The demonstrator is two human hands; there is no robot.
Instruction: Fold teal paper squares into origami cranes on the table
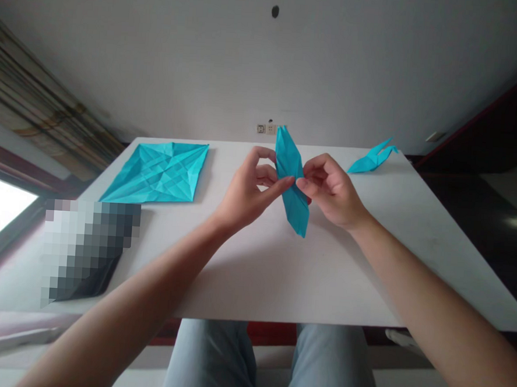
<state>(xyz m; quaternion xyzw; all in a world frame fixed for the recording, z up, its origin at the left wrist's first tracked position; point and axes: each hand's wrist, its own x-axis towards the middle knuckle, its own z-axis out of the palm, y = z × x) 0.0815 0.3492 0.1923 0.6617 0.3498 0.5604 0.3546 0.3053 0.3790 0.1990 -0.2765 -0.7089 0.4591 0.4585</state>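
A folded piece of blue origami paper (292, 160), long and narrow with pointed ends, is held up tilted above the table. My left hand (252, 187) grips it from the left, thumb pressed on its middle and fingers curled behind. From the other side my right hand (331, 189) pinches its right edge near the middle, the thumb tip close to the left thumb. Some fingertips are hidden behind the paper. To the right lies a finished-looking blue paper crane (372, 159). A creased, unfolded blue sheet (159, 173) lies flat at the left.
The white table (252, 292) stands against a pale wall with sockets (270, 129). A dark, partly pixelated flat object (99, 265) lies at the table's left front. A curtain (41, 92) hangs beside a bright window at the left. My legs are under the front edge.
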